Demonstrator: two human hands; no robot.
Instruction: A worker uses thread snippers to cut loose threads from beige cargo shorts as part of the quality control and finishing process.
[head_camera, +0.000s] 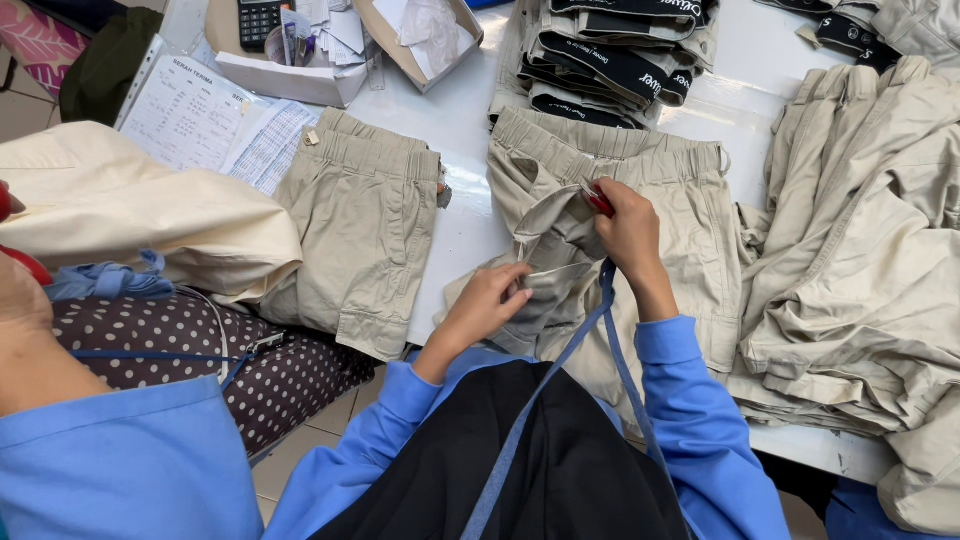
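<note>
— What has the person got there?

— A pair of beige shorts (690, 215) lying on the white table (460, 120), waistband away from them; the pocket lining (555, 240) is pulled out and up; the left hand (490, 300) pinches the lower edge of that lining, fingers curled closed on the cloth; the right hand (628, 228) is closed round a small red tool (598, 200) at the top of the lining; only its red end shows, so I can't tell what sort of tool it is.

— And the blue strap?

— A blue ribbon (607, 300) runs from just under the right hand down over the dark apron; where it ends is hidden.

— What else is about?

— A second folded pair of shorts (365, 225) to the left, apart from the first; a heap of the same beige cloth (860, 250) on the right, cut off by the frame's edge; a stack of garments with black waistbands (610, 65) further back; a cardboard box (300, 75) of papers with a calculator (262, 18), half out of view; a printed form (190, 110) partly under a cream bag (120, 205); at far left another person's blue sleeve (120, 460) and forearm, mostly cropped.
</note>
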